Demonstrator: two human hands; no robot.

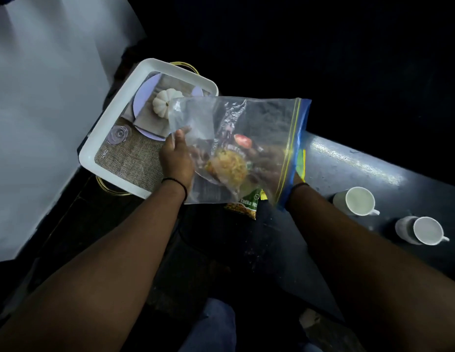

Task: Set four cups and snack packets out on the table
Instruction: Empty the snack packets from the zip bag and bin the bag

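The left hand (176,158) grips the closed bottom end of a clear zip bag (236,148), thumb on top and fingers curled underneath it. The right hand (272,161) is inside the bag's blue-edged mouth, seen only dimly through the plastic, so I cannot tell whether its fingers have closed on anything. The bag is held up off the dark table (348,174), lying roughly level, and a snack packet (229,166) with yellow and red print shows through it. Just below the bag, a green packet (244,205) lies on the table, partly covered by the plastic. Right of the bag, two white cups (358,201) (422,231) stand upright on the table, near each other. Left of the bag sits a white tray (112,123) with gold handles, its inside printed with plates, a little pumpkin and burlap.
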